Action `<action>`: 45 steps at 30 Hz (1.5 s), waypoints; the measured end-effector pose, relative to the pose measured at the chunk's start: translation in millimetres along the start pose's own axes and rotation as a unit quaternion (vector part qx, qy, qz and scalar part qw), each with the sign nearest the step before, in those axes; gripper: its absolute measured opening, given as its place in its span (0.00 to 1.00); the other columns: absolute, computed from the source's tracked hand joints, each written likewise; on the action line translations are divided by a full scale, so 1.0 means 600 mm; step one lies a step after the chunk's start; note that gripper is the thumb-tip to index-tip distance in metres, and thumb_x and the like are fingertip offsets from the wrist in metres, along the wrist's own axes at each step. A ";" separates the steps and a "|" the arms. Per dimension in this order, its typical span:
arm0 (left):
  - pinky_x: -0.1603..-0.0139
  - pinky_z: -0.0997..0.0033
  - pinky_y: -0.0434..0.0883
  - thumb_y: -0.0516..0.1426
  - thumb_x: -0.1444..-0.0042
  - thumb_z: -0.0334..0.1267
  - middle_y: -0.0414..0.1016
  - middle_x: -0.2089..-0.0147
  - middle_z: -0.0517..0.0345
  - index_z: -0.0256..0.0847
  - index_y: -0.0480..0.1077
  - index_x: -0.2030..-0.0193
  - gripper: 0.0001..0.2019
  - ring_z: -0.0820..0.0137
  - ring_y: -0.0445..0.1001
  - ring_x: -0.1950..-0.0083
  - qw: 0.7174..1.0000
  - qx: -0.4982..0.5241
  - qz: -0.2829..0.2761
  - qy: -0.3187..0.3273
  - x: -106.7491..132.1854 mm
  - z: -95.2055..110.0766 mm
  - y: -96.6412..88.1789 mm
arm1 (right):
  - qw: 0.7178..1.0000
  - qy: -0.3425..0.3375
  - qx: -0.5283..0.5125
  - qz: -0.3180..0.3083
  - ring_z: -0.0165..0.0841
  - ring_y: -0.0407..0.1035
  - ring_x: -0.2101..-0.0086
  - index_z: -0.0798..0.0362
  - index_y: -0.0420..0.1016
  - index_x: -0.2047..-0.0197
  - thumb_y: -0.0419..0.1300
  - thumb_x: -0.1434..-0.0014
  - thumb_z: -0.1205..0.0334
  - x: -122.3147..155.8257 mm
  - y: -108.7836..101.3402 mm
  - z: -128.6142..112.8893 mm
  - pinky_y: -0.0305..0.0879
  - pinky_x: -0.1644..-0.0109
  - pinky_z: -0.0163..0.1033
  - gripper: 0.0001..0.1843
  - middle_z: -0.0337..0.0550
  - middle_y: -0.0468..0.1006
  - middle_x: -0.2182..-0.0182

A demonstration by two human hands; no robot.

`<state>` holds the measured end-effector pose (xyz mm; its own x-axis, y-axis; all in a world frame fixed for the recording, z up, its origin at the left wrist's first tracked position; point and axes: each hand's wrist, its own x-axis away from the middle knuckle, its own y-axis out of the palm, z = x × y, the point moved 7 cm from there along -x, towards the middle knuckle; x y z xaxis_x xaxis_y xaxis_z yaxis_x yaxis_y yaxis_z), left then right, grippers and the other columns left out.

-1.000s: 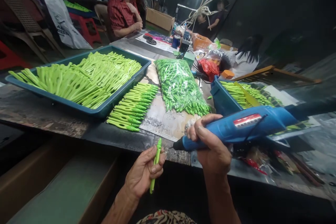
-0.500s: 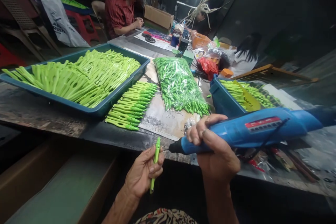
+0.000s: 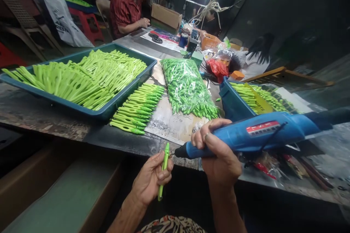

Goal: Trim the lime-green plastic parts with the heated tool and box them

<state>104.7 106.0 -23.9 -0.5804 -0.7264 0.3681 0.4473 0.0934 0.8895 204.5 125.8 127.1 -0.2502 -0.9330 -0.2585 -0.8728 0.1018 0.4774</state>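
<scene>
Perhaps the driver (image 3: 237, 136), held in the right hand (image 3: 220, 153) with its tip (image 3: 180, 151) close to the piece (image 3: 165, 162), risked slipping and hurting the left hand (image 3: 147, 180), because that hand pinched this piece in the air by the table (image 3: 102, 139), without firm support.

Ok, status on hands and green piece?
Left hand gripping green piece, nearly upright. Right hand holding blue power tool, black nose aimed at piece's upper part, contact unclear. Left fingers close to nose.
</scene>
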 end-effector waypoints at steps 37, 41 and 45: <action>0.83 0.83 0.47 0.57 0.46 0.36 0.62 0.79 0.63 0.34 0.63 0.70 0.08 0.85 0.51 0.83 0.999 -0.039 -0.019 0.016 -0.014 -0.007 0.013 | 0.999 -0.042 0.023 0.026 0.26 0.60 0.79 0.51 0.63 0.66 0.60 0.51 0.68 -0.014 -0.023 -0.025 0.59 0.71 0.36 0.10 0.32 0.63 0.78; 0.83 0.83 0.45 0.57 0.45 0.37 0.61 0.78 0.65 0.36 0.59 0.71 0.10 0.85 0.50 0.82 0.996 -0.082 -0.010 0.032 -0.014 -0.006 0.019 | 0.999 -0.041 0.015 0.025 0.26 0.60 0.79 0.51 0.63 0.66 0.59 0.51 0.69 -0.013 -0.024 -0.029 0.59 0.71 0.35 0.10 0.32 0.63 0.78; 0.81 0.81 0.49 0.55 0.44 0.40 0.65 0.73 0.62 0.36 0.61 0.69 0.09 0.83 0.55 0.80 0.963 -0.239 0.038 0.114 -0.013 0.005 0.014 | 0.998 -0.050 0.005 0.025 0.25 0.61 0.80 0.52 0.64 0.66 0.59 0.51 0.70 -0.012 -0.024 -0.038 0.59 0.72 0.35 0.09 0.33 0.65 0.78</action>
<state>111.1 114.5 -18.5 -0.3923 -0.8660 0.3101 0.7771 -0.1317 0.6154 228.2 123.4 141.1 -0.3329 -0.8879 -0.3175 -0.8625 0.1506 0.4832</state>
